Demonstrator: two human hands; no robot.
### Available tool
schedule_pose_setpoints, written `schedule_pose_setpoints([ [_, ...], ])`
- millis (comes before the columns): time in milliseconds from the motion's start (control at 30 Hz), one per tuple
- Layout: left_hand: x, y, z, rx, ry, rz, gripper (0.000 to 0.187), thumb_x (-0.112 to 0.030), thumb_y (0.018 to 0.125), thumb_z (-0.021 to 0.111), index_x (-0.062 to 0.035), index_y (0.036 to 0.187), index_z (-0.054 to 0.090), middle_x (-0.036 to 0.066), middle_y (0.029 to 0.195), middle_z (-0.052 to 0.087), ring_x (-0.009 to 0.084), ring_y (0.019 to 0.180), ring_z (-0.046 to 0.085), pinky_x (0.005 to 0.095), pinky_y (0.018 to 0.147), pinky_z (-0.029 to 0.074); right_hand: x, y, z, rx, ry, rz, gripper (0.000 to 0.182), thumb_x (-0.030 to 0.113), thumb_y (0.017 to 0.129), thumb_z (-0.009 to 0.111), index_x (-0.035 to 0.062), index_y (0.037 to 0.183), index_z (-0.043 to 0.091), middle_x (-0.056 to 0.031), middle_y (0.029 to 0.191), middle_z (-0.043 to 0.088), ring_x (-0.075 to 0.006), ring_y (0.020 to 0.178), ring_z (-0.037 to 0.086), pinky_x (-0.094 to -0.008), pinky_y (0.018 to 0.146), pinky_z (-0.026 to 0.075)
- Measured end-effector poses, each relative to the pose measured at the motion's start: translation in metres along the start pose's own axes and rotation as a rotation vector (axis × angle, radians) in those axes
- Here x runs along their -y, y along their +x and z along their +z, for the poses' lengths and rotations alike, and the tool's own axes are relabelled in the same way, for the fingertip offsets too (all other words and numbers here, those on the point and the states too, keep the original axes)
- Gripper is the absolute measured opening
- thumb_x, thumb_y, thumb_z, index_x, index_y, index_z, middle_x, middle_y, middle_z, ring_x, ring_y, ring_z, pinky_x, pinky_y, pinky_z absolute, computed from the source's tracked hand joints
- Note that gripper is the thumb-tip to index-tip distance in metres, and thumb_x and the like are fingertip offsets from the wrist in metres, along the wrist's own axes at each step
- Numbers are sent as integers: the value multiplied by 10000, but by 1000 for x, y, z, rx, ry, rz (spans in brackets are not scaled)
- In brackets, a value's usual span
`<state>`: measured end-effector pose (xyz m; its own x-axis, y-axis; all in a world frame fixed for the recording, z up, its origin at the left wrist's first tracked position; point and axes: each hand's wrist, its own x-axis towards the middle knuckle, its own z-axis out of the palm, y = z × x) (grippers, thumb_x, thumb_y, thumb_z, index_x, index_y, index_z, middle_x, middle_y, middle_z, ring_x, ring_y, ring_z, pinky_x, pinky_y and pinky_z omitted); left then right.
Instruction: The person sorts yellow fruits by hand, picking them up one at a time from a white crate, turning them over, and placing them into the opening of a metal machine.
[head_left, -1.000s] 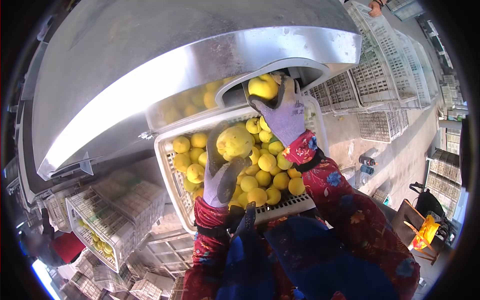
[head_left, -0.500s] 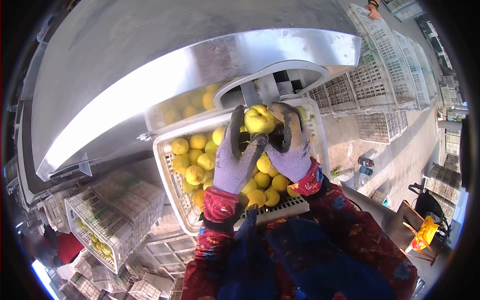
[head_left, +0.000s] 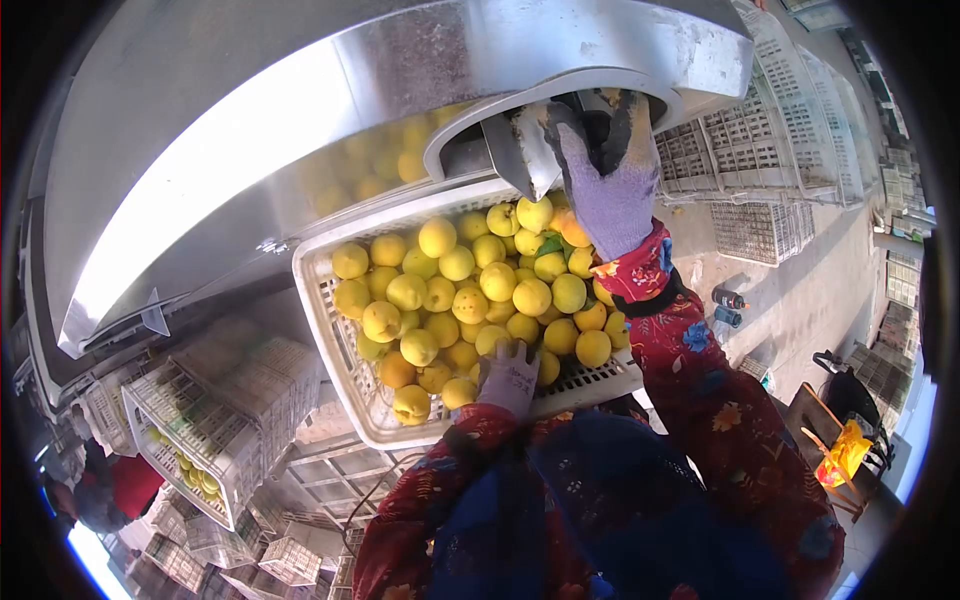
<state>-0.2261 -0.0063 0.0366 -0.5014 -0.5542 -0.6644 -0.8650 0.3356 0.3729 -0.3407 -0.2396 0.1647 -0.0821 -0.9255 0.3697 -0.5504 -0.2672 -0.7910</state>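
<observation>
Yellow peaches (head_left: 456,263) fill a white plastic crate (head_left: 345,395) below me. My left hand (head_left: 508,380), in a lilac glove, rests on the peaches at the crate's near side with its fingers a little apart; its fingertips are partly hidden among the fruit. Above the far right corner, my right hand (head_left: 605,180) reaches into the rounded opening (head_left: 455,150) of a metal machine. Its dark-coated thumb and fingers are spread apart, and no fruit shows between them. Beside that thumb is a grey metal flap (head_left: 520,150).
The machine's shiny curved rim (head_left: 330,110) overhangs the far side of the crate. Stacked white crates (head_left: 760,150) stand at the right, and another crate with peaches (head_left: 190,440) lies at the lower left. A chair with a yellow bag (head_left: 845,455) is at the far right.
The peach that both hands held is no longer in them. My right hand has moved up into the machine's opening; my left has come down onto the peaches near me.
</observation>
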Motion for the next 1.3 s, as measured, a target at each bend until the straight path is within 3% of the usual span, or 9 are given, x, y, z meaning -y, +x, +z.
schedule_pose_setpoints([
  [67,4,4,1,-36,69,23,620,-353,848,625,-87,1391,488,192,1377,466,466,1248,451,569,958,461,-8,-35,-14,168,24,-72,299,174,881,701,22,1098,563,-186,981,640,-372,807,667,-421,675,530],
  [200,18,-23,-42,-108,-408,-57,524,-259,779,681,-63,1258,597,157,1211,581,400,1125,560,476,886,506,-65,-118,-12,1203,-596,-32,575,287,813,683,75,1308,481,-191,1191,583,-376,950,658,-494,750,537],
  [333,66,-42,-32,-310,-889,-106,496,-295,802,735,-26,1203,620,186,1146,634,330,1072,618,392,874,521,-86,-129,15,1496,-781,-69,696,329,803,677,119,1421,433,-193,1227,568,-370,1012,649,-471,798,540],
  [467,73,-56,-66,-356,-1428,-203,452,-251,882,725,-12,1249,613,165,1182,655,196,1110,617,319,947,485,-45,-105,-21,1291,-418,-23,782,340,762,757,136,1440,426,-159,1267,583,-358,1063,636,-436,887,524],
  [600,53,-47,-95,-654,-1504,103,511,-133,900,699,2,1365,533,121,1248,625,161,1163,569,305,1010,444,-2,-93,-40,918,127,-3,839,85,696,845,70,1432,444,-182,1357,549,-321,1250,558,-386,1045,469],
  [700,53,-47,-115,-670,-1768,223,592,-75,888,689,19,1426,459,119,1310,585,194,1219,540,338,1038,436,-9,-109,-41,559,444,264,797,209,692,887,55,1370,497,-151,1241,598,-312,1065,631,-397,925,518],
  [933,37,-34,-157,-865,-1643,311,466,-214,985,555,32,1375,485,132,1294,577,221,1201,556,359,1038,452,10,-77,-32,230,114,97,710,221,719,872,8,1300,524,-194,1203,585,-361,1063,617,-413,876,524],
  [1167,53,-37,-165,-679,-2339,510,789,-210,811,670,13,1486,328,173,1431,449,293,1335,441,428,1130,359,-37,5,38,79,-366,-108,615,264,782,784,-29,1248,509,-322,1151,548,-513,1094,546,-531,900,480],
  [1300,45,-40,-172,-873,-2059,403,811,-183,795,704,28,1485,334,194,1444,450,316,1332,463,417,1121,389,-10,4,6,105,60,163,657,299,781,808,-35,1258,504,-300,1146,581,-431,1009,619,-464,852,521],
])
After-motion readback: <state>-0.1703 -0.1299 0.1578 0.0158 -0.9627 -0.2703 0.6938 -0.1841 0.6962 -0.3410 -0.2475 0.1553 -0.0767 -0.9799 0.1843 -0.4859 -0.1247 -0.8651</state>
